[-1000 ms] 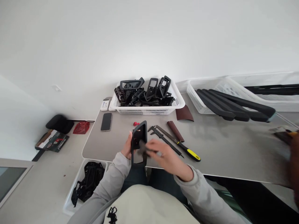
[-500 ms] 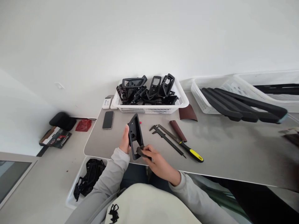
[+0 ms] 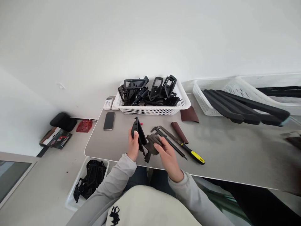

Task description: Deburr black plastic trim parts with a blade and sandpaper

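Observation:
My left hand is closed around a black plastic bezel, a frame-like part now turned edge-on above the front of the table. Pinched in my right hand is a crumpled dark grey-brown cloth, whose left edge meets or nearly meets the bezel's right side. Just beyond the right hand lie a caliper, a flat file with a black and yellow handle, and a curled piece of brown sandpaper.
A white basket of similar black parts stands at the back. Another sandpaper sheet lies beside it, a phone to the left. Long black parts jut from a basket at right. A white bin of black parts sits below left.
My left hand has turned the bezel from showing its open face to edge-on. The right hand has moved up and right, and more of the cloth shows.

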A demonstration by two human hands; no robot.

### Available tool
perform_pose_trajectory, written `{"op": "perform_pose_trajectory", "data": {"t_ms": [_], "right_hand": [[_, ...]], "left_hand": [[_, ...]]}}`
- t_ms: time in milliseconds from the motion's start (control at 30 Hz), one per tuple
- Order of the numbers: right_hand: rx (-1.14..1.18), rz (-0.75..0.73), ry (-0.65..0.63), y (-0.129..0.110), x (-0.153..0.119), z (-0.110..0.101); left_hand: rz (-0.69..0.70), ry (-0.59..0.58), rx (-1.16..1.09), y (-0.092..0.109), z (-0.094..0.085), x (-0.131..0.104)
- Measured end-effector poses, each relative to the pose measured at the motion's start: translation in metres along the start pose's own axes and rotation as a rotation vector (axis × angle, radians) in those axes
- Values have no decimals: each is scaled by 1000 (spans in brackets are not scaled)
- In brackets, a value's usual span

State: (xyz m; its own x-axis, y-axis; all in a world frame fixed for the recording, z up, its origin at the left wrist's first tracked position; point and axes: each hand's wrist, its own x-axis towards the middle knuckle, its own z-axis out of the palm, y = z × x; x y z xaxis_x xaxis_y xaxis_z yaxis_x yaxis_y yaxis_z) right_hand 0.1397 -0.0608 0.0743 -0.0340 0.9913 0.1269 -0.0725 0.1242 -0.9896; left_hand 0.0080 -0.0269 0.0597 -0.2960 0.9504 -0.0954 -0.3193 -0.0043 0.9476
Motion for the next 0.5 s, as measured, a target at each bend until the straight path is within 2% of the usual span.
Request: {"op": "perform_pose_trajectory", "data": {"t_ms": [100, 200, 300, 400, 467, 500], "right_hand": [[19, 72, -64, 7, 10, 3], [81, 138, -119, 9, 8, 3], [308, 244, -190, 6, 3, -7], [483, 370, -296, 5, 3, -19], [504, 427, -292, 7, 5, -24], [498, 438, -249, 9, 6, -26]], "left_hand": [[84, -32, 98, 2, 7, -13], [69, -98, 60, 4, 11, -19], [-61, -102, -91, 5, 10, -15], [-311, -148, -190, 10, 8, -8], [-416, -162, -235, 14, 7, -6], [-421, -152, -252, 16, 7, -7]]}}
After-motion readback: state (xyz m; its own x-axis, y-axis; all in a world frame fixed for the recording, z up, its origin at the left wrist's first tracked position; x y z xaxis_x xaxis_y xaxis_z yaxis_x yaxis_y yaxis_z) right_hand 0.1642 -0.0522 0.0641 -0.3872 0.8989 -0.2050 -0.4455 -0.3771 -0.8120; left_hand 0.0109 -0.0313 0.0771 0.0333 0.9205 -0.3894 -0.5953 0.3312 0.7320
